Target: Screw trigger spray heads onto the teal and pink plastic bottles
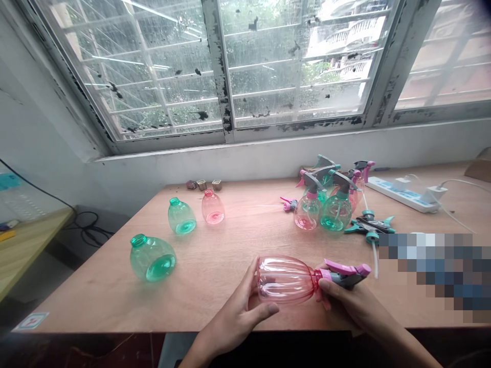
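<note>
A clear pink spray bottle [286, 280] lies sideways between my hands, just above the near part of the table. My left hand [245, 304] cups its base, with the thumb along the lower side. At the neck, my right hand [339, 296] grips the pink collar of the grey and pink trigger head [345, 274]; some of its fingers are hidden behind. To the left stand a large green bottle [153, 259], a smaller green bottle [181, 217] and a pink bottle [213, 208], all without spray heads.
Several spray bottles with heads [336, 209] are grouped at the back right. Loose green spray heads [370, 226] lie beside them, and a pink one [289, 205] to their left. A white power strip [402, 195] and small blocks [201, 185] sit farther back. A window [226, 148] borders the table.
</note>
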Available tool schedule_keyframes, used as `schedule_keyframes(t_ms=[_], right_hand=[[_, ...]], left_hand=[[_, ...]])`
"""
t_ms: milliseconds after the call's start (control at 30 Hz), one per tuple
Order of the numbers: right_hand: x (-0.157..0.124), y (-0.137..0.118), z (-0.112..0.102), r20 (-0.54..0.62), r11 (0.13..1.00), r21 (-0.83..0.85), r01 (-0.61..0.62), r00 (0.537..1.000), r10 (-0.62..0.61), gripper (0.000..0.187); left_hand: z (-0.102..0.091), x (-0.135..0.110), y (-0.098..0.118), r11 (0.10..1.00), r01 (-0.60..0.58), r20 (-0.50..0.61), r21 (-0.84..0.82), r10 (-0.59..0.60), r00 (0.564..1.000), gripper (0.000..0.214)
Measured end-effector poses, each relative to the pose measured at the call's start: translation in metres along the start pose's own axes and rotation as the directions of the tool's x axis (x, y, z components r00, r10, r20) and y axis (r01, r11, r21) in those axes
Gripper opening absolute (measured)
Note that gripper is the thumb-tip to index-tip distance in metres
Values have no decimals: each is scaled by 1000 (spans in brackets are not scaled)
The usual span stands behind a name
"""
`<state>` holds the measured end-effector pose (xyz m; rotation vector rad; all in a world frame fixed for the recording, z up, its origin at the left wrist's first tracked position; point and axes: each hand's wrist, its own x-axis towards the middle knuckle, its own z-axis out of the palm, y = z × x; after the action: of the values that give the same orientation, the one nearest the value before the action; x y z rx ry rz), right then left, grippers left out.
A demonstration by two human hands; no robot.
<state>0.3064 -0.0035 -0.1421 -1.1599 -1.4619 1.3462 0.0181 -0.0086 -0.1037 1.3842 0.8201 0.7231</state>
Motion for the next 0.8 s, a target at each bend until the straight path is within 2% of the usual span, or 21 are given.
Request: schedule_keyframes(t_ms=[200, 367, 800], right_hand=[[2, 5, -3, 1, 999, -12, 30, 1000, -30, 50], [1, 4, -1, -15, 1000, 16, 4, 1000, -4, 48], [1, 3, -1, 4, 1000, -6, 18, 1000, -18, 49]], left_hand=[[-3, 2, -4, 997, -30, -27, 65, 32, 999, 104], [-3, 1, -3, 995, -12, -15, 96, 14, 1000, 109], [-1, -1, 2, 999, 1, -10, 41, -1, 1000, 103]])
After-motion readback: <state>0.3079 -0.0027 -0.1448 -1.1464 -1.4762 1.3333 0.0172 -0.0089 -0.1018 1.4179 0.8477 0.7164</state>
